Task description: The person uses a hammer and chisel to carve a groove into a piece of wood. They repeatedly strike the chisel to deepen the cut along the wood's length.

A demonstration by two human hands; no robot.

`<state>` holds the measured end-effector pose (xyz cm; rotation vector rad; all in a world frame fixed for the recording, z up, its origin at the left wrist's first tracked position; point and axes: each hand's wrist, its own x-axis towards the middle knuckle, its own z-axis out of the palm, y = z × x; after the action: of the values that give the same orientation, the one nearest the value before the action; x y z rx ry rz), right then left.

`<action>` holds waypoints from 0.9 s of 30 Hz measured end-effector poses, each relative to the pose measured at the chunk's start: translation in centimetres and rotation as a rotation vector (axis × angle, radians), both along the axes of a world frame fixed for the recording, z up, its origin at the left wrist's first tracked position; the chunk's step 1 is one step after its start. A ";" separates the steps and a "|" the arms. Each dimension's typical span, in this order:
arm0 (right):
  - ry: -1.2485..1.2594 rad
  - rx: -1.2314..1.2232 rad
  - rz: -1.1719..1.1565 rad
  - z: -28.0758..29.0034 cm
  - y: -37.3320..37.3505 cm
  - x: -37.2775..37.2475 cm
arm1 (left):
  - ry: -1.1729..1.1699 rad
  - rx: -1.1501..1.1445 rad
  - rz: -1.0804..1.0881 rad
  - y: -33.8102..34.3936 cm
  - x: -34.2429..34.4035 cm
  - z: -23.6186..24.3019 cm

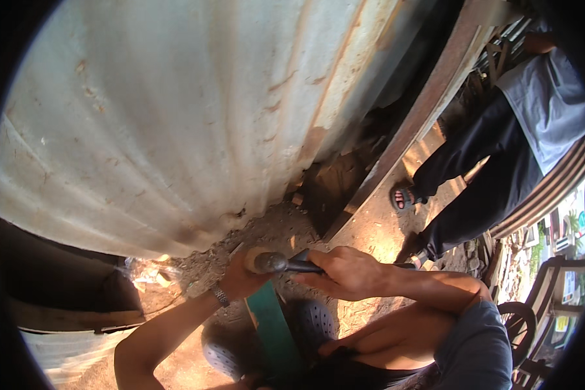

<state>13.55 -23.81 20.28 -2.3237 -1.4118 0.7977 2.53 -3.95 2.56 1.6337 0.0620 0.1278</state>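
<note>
My right hand [350,273] is closed round a hammer [271,262], whose rounded dark metal head points left and lies over the fingers of my left hand. The end of its handle shows past my right wrist. My left hand [239,278], with a metal watch band at the wrist, is closed at the far end of a green board [276,331]. A pale tan rounded piece shows by its fingers, partly behind the hammer head, and I cannot make out what it is. The board runs back toward my body between my feet, which are in grey perforated clogs [320,318].
A rusty corrugated metal sheet [162,123] rises close ahead. A long wooden beam [413,130] slants up to the right. Another person in dark trousers [484,175] and sandals stands beyond it. A dark hollow [58,273] lies at left. Bits of debris lie on the dirt ground.
</note>
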 end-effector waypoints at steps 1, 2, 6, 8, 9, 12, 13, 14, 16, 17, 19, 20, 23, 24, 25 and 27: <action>0.029 0.021 0.003 0.1 0.2 0.0 | 0.009 0.055 -0.023 0.3 0.0 0.9; 0.060 0.003 -0.014 0.6 0.8 -0.1 | 0.017 0.116 -0.035 0.8 -0.1 1.7; 0.152 0.080 -0.094 1.8 0.8 -0.5 | 0.062 0.059 -0.025 1.0 -0.6 0.8; 0.159 0.251 -0.097 1.8 0.4 -0.8 | 0.112 -0.005 -0.007 0.2 -0.4 0.5; 0.160 0.331 -0.095 1.8 0.6 -1.1 | 0.066 -0.021 -0.001 0.1 -0.4 0.2; 0.071 0.091 -0.055 -0.6 0.8 -1.4 | -0.027 -0.035 -0.010 0.2 -0.7 -0.3; 0.040 0.008 -0.046 -1.0 0.9 -1.6 | -0.025 -0.019 -0.024 0.3 -0.8 -0.1; 0.061 0.023 -0.046 -0.3 0.8 -1.5 | -0.023 -0.002 -0.040 0.4 -0.9 0.1; 0.127 -0.028 -0.118 2.1 1.8 -2.0 | 0.000 -0.026 -0.023 0.5 -1.3 -0.7; 0.165 0.013 -0.151 2.5 1.9 -2.2 | 0.011 -0.045 -0.016 0.4 -1.4 -1.3; 0.123 0.151 -0.126 2.6 0.7 -1.9 | 0.152 -0.022 -0.052 0.5 -0.9 0.0; 0.141 0.194 -0.135 2.4 0.1 -1.8 | 0.223 -0.004 -0.068 0.5 -0.8 0.6; 0.107 0.057 -0.122 1.0 0.6 -1.9 | 0.143 -0.044 -0.054 0.6 -0.8 0.7; 0.036 -0.002 -0.027 -0.2 0.9 -1.9 | 0.110 -0.021 -0.052 0.7 -0.9 0.7; 0.054 0.009 -0.051 -0.2 0.9 -1.9 | 0.077 0.001 -0.050 0.8 -1.1 0.5; 0.091 0.022 -0.094 0.5 1.6 -2.3 | 0.062 -0.007 -0.076 0.9 -1.2 -0.1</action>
<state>11.29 -22.18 20.77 -2.2878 -1.2575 0.8445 1.37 -3.07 2.45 1.6306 0.0481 0.0189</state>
